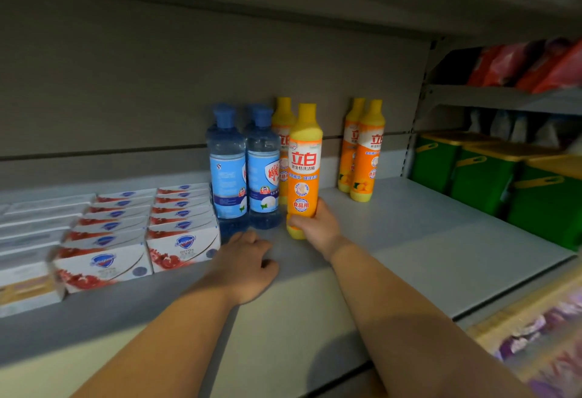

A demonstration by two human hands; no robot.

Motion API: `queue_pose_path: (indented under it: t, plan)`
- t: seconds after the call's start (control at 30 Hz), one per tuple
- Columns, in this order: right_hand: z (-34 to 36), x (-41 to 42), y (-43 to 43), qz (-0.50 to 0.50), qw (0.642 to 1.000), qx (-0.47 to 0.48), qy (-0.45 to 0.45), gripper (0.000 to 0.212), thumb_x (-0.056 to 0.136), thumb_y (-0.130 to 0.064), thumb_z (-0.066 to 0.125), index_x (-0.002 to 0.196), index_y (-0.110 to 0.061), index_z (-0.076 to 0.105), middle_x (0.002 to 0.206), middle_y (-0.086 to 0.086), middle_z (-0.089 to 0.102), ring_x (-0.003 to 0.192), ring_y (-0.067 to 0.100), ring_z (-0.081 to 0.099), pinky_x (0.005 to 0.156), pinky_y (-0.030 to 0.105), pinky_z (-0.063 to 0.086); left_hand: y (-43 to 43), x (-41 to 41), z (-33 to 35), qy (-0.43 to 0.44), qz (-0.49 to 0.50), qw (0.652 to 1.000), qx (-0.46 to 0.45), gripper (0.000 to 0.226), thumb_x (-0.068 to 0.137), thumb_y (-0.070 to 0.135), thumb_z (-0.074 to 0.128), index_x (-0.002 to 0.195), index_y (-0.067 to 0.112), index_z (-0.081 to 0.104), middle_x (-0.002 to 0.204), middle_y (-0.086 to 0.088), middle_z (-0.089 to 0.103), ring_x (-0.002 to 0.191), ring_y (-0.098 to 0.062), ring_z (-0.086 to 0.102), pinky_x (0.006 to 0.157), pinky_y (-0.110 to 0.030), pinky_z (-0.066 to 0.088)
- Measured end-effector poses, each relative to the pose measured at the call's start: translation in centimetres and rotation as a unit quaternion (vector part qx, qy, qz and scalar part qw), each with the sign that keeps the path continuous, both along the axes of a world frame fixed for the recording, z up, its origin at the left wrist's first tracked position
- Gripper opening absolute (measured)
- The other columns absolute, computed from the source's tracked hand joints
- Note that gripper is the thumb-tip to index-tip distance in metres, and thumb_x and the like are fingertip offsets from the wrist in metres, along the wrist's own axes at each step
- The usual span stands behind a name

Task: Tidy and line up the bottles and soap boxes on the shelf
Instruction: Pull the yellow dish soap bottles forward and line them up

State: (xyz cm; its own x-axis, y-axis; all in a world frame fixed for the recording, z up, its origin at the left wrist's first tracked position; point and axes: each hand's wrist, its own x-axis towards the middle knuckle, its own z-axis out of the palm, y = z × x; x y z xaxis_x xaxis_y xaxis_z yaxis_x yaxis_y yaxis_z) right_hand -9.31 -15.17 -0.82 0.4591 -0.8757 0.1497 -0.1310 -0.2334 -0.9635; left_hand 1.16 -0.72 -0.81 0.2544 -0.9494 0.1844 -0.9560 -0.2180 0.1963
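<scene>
My right hand [318,227] grips the lower part of an orange dish-soap bottle [304,158] standing upright on the grey shelf [409,234]. A second orange bottle [282,126] stands right behind it. Just left are clear blue bottles [263,171] with blue caps, side by side. Two more orange bottles [367,152] stand apart to the right. My left hand [248,267] rests on the shelf in front of the blue bottles, fingers loosely curled, holding nothing. White soap boxes [182,240] lie in rows at the left.
Green tubs with yellow lids [485,177] fill the neighbouring shelf bay on the right. Red packets [535,67] lie on a shelf above them. More pale boxes [28,240] sit at the far left. Packaged goods [541,334] show on a lower shelf.
</scene>
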Motion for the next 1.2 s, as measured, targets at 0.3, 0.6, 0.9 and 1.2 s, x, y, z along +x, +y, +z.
queue_pose_path:
  t: [0.3,0.6,0.9,1.2]
  plan:
    - [0.4,-1.7,4.2,-0.045,0.986,-0.156,-0.045,0.046,0.075,-0.028,0.078,0.108,-0.035,0.047,0.103,-0.012,0.057,0.091,0.003,0.055,0.076,0.012,0.042,2.3,-0.8,3.7,0.463,-0.009,0.839,-0.285,0.070,0.083,0.023,0.071,0.142,0.028,0.034,0.125,0.002,0.056,0.110,-0.005,0.057,0.084,-0.014,0.044]
    - [1.1,-2.1,4.4,-0.032,0.960,-0.277,-0.026,0.069,0.066,-0.024,0.084,0.124,-0.029,0.047,0.116,-0.007,0.049,0.107,0.010,0.049,0.086,0.018,0.042,3.8,0.0,6.5,0.650,-0.119,0.652,-0.372,0.035,0.080,0.019,0.063,0.113,0.027,0.055,0.106,0.008,0.072,0.104,-0.017,0.067,0.068,-0.025,0.057]
    - [2.8,-1.8,7.0,0.036,0.959,-0.142,-0.242,0.072,0.052,-0.037,0.080,0.113,-0.038,0.041,0.106,-0.005,0.061,0.094,-0.001,0.063,0.070,0.016,0.053,5.1,2.9,7.0,0.667,0.010,0.589,-0.456,0.066,0.053,0.061,0.075,0.107,0.025,0.058,0.089,0.001,0.074,0.085,-0.014,0.072,0.064,-0.030,0.057]
    - [2.9,-1.3,5.7,-0.047,0.983,-0.028,-0.173,0.029,0.085,-0.041,0.062,0.110,-0.027,0.054,0.100,-0.010,0.056,0.076,-0.001,0.058,0.048,0.007,0.045,4.4,3.5,5.8,0.683,-0.028,0.601,-0.415,0.027,0.090,0.015,0.059,0.115,0.024,0.056,0.116,-0.005,0.067,0.105,-0.019,0.066,0.082,-0.028,0.054]
